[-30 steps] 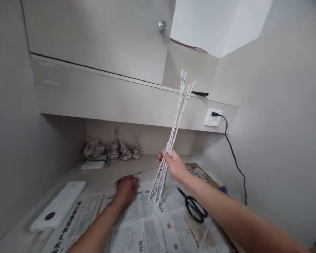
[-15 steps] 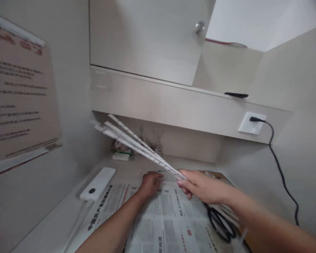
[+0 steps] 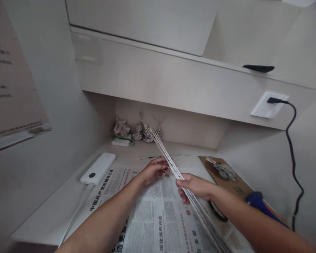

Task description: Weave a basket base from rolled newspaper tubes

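Observation:
My right hand (image 3: 193,186) is closed around a bundle of thin rolled-paper sticks (image 3: 171,163), white with dark print marks. The bundle slants from the lower right up towards the back of the desk. My left hand (image 3: 156,169) hovers just left of the bundle, its fingers loosely curled and apart with nothing seen in them. Beneath both hands lies a spread newspaper (image 3: 147,214). Part of a black scissors handle (image 3: 218,212) shows beside my right forearm, which hides some of it.
A white power bank (image 3: 98,168) with a cable lies at the left. Small woven gourd shapes (image 3: 137,132) and a plastic bag (image 3: 121,128) stand at the back. Cardboard (image 3: 235,184) and a blue-handled tool (image 3: 263,205) lie on the right. A low shelf front (image 3: 158,80) overhangs the desk.
The stick bundle has swung from pointing far left to a steeper slant, and its lower ends now extend past my right hand. The view has tilted down. My left hand stays beside it.

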### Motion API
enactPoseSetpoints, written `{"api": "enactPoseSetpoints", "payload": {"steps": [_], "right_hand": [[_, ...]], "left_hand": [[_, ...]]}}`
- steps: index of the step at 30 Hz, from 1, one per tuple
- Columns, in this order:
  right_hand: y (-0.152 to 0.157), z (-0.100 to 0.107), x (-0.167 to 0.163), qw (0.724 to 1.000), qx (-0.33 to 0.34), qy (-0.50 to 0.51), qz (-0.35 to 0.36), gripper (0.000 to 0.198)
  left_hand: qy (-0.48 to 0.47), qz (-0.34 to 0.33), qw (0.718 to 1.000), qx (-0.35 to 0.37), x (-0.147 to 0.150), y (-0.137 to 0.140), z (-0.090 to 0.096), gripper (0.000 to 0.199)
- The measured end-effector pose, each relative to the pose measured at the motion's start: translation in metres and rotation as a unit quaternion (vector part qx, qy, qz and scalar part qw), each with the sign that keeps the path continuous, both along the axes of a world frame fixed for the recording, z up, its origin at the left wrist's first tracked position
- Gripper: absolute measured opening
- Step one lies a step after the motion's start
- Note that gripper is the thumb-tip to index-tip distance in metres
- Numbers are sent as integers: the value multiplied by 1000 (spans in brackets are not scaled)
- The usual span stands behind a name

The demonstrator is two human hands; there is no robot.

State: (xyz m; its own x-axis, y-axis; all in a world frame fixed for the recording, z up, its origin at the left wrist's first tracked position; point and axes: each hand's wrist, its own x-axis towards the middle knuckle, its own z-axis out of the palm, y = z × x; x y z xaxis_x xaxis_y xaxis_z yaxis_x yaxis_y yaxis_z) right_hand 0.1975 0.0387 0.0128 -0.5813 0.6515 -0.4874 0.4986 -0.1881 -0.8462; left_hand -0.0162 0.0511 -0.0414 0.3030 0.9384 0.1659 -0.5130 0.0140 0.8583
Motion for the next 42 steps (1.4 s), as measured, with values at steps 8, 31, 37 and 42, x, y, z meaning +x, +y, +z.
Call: {"api": "enactPoseSetpoints", "payload": {"steps": [8,31,37,42], "right_hand": [[-2,-21,-17,993,85,-81,-13,21],[-17,-38,-18,996,79,2,-36,24],[-18,-43,-17,996,71,36,-51,30],[-20,-44,-17,995,58,47,-72,41]], "left_hand": [[13,62,996,-59,0,2,3,49],[-11,62,994,-85,1,2,-2,48],[3,65,993,-95,1,2,-1,44],[7,66,994,-92,1,3,-2,43]]}}
